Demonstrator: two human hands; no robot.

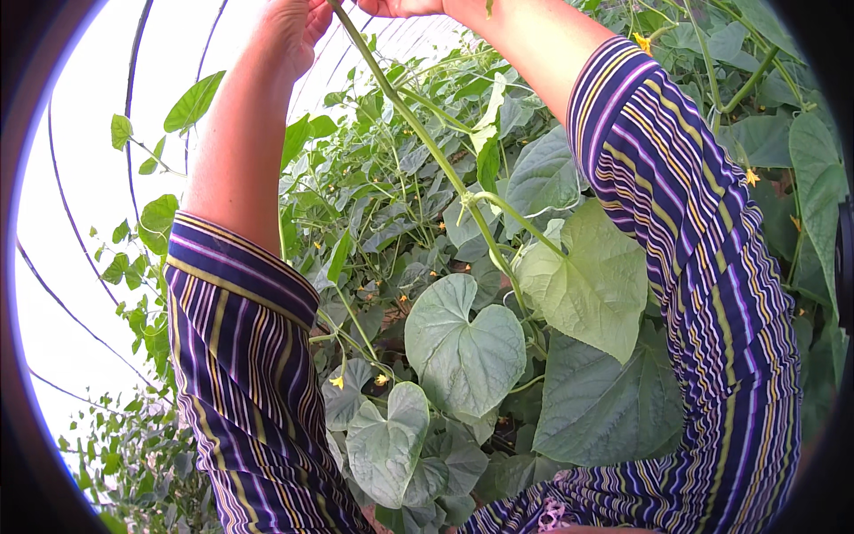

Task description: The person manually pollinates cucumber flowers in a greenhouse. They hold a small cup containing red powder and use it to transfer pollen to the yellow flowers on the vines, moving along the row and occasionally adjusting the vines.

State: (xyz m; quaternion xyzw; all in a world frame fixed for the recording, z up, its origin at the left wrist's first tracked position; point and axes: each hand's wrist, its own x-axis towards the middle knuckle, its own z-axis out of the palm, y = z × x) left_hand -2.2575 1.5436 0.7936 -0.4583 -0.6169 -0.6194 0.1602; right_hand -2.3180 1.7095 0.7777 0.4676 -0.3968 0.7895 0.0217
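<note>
Both my arms reach up, and the top edge of the picture cuts off most of the fingers. My left hand [297,33] is beside the upper end of a thick green vine stem [427,143], which looks like cucumber. On the stem's other side is my right hand [400,5], with only part of the palm and curled fingers showing. Whether either hand grips the stem is hidden. From there the stem slants down to the right between my forearms. A pale heart-shaped leaf [587,274] hangs from one of its nodes, close to my right sleeve.
Dense vines with broad leaves [464,347] and small yellow flowers [337,382] fill the space before me. A large dark leaf [607,400] lies near my right elbow. Thin curved greenhouse ribs [130,100] cross the bright cover at left. More vines [760,140] climb at right.
</note>
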